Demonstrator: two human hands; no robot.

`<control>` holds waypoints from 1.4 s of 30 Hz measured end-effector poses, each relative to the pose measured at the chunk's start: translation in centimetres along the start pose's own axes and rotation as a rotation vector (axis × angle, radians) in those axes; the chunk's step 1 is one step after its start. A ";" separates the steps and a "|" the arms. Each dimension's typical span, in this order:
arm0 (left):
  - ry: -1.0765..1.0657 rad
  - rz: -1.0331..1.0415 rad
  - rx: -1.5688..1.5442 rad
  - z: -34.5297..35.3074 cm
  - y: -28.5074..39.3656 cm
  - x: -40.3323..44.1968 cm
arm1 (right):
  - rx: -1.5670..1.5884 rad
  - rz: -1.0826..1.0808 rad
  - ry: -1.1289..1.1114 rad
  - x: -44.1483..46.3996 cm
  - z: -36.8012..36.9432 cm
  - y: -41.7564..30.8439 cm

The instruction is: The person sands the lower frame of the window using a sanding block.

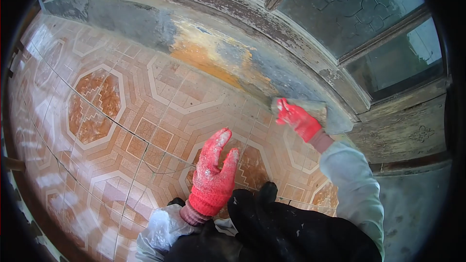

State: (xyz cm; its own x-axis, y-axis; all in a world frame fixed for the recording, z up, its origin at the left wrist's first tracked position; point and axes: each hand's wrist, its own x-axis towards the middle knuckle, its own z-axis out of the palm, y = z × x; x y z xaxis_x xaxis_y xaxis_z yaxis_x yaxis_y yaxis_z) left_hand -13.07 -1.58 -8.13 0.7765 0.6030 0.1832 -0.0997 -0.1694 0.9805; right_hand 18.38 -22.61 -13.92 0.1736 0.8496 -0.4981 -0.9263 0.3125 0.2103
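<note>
My left hand [213, 174], in a red knitted glove coated with whitish residue, hovers above the patterned tiles. Its thumb stands apart from the fingers and nothing is in it. Over by the foot of the wall, my right hand [300, 120] wears the same kind of glove. Its fingers are curled together, and whatever they hold, if anything, cannot be made out. Right behind that hand is a grey, block-like ledge [318, 110] at the wall's base. The low wall [213, 58] has a patchy surface of grey, cream and orange.
Weathered wooden frames [233, 2] with patterned glass panes [335, 9] run above the wall. The tiled floor [160, 116] stretches left, with a dark rail along its left edge. My dark-clad legs [301, 228] are bent at the bottom of the view.
</note>
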 end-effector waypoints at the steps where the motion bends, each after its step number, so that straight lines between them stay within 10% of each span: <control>1: -0.002 0.037 0.026 0.0 0.1 0.0 | 0.406 0.130 -0.040 3.2 1.1 1.4; 3: 0.006 0.024 0.041 0.1 0.2 -0.1 | 1.283 0.397 -0.012 8.7 4.0 5.0; 7: 0.075 -0.024 0.022 -0.2 -0.2 0.0 | 1.505 0.394 0.033 13.9 4.6 4.8; 15: 0.162 -0.172 -0.183 0.2 -1.8 0.3 | 0.418 -0.114 0.023 -7.4 -2.1 -2.4; 18: 0.095 -0.136 -0.176 0.4 -1.4 0.6 | 1.012 -0.111 0.089 -12.7 -5.7 -7.2; 20: 0.062 -0.141 -0.151 0.6 -1.4 0.6 | 1.391 -0.097 0.078 -12.0 -5.2 -6.7; 26: 0.081 -0.190 -0.136 1.1 -1.8 0.8 | 0.450 0.080 -0.041 3.5 0.9 1.6; 31: 0.101 -0.276 -0.263 1.4 -2.8 0.7 | 0.970 0.258 0.012 7.0 3.8 3.5; 37: 0.079 -0.375 -0.299 1.7 -2.7 1.2 | 1.208 0.031 0.037 -9.0 -1.4 -2.3; 42: 0.009 -0.310 -0.295 1.8 -2.9 0.8 | 2.437 0.222 -0.407 -16.2 -10.3 -8.3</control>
State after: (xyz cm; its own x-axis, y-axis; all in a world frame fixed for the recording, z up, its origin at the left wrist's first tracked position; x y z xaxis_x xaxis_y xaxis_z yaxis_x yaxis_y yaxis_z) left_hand -11.01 -2.00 -10.90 0.7921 0.5976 -0.1242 -0.0373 0.2504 0.9674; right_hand 19.85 -43.30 -16.25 0.4654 0.8331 -0.2988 0.8197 -0.2784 0.5005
